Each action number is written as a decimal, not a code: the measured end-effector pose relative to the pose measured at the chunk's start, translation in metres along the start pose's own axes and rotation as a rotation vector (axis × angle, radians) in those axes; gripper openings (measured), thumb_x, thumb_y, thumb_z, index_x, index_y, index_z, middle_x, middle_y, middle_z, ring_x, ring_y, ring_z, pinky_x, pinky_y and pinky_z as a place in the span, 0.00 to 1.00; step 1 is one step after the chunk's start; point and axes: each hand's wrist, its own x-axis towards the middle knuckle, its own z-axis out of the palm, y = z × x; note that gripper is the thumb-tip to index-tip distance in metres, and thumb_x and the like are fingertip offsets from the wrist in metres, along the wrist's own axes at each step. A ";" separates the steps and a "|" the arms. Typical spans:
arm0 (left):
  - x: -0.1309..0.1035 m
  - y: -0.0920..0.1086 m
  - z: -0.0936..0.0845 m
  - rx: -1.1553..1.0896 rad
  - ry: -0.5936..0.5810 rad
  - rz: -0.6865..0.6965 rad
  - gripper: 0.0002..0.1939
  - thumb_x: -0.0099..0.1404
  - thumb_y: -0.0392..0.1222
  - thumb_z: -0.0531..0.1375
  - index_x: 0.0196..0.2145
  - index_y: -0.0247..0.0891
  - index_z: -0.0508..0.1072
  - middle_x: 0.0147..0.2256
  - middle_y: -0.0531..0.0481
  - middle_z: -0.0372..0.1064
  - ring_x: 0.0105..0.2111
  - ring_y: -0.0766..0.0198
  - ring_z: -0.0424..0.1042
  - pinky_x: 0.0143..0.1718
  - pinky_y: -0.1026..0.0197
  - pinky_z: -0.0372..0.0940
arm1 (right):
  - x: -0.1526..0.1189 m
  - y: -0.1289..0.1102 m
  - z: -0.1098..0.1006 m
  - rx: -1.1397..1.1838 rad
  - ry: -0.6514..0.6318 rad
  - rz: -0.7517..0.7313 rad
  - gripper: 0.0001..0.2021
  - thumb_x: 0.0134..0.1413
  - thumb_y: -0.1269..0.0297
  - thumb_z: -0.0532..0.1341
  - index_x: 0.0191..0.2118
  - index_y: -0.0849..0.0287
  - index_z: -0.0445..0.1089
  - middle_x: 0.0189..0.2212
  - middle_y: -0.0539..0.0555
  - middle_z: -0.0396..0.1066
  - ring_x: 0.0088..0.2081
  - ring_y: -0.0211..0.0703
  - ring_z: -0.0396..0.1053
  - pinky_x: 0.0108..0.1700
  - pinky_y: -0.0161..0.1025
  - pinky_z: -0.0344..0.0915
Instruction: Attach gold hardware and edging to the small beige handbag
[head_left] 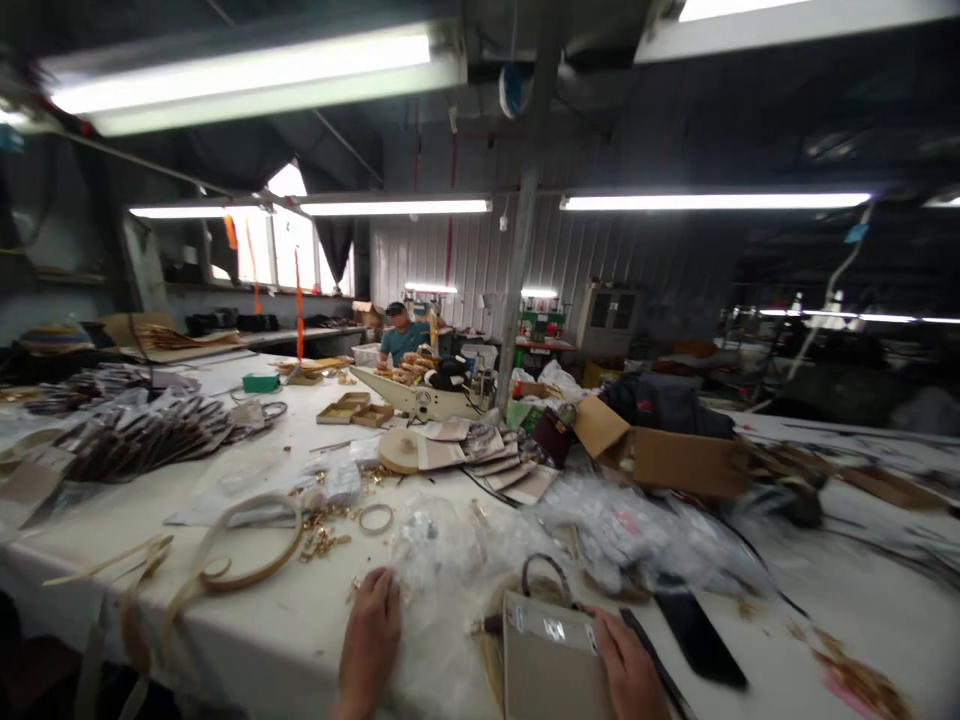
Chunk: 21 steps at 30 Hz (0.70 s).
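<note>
At the near edge of the table (292, 615): a flat beige bag (555, 660) lies before the person, its dark looped handle (541, 558) pointing away, a shiny clear strip along its upper part.
Right hand (630, 665): fingers grasping the bag at its right edge.
Left hand (371, 635): apart from the bag, fingers bent and close together beside clear plastic (442, 560); whether they pinch anything, I cannot tell.
Right of the bag: a black phone-like slab (701, 635) lies slantwise.
Beyond the left hand: small gold-coloured fittings (322, 540) in a loose heap, a pale ring (375, 518) and, farther left, a large beige coil (259, 575).
Beyond the bag: crumpled clear bags (637, 530), then an open cardboard box (679, 460) with dark cloth (667, 405) in it.
Left of the table: many thin wrapped pieces (150, 435), leaning in a row.
Far side: a co-worker (405, 337) in a teal top.
</note>
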 end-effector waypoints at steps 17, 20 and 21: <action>0.014 0.013 -0.009 0.186 -0.125 0.112 0.22 0.81 0.56 0.52 0.53 0.40 0.80 0.56 0.34 0.80 0.59 0.40 0.78 0.72 0.35 0.70 | -0.005 -0.015 -0.003 -0.062 -0.024 0.001 0.23 0.82 0.51 0.53 0.55 0.54 0.85 0.57 0.62 0.86 0.61 0.61 0.80 0.70 0.59 0.71; 0.014 0.015 -0.010 0.187 -0.133 0.095 0.24 0.82 0.57 0.52 0.54 0.39 0.80 0.57 0.33 0.80 0.60 0.40 0.77 0.72 0.35 0.70 | -0.004 -0.016 -0.004 -0.054 -0.038 0.000 0.23 0.82 0.51 0.52 0.55 0.53 0.84 0.58 0.61 0.86 0.62 0.60 0.79 0.70 0.56 0.70; 0.013 0.015 -0.010 0.187 -0.138 0.090 0.24 0.82 0.57 0.52 0.54 0.38 0.80 0.57 0.33 0.80 0.61 0.40 0.77 0.72 0.35 0.70 | -0.004 -0.017 -0.005 -0.056 -0.040 -0.002 0.23 0.83 0.52 0.52 0.55 0.53 0.84 0.58 0.60 0.86 0.62 0.59 0.79 0.70 0.56 0.69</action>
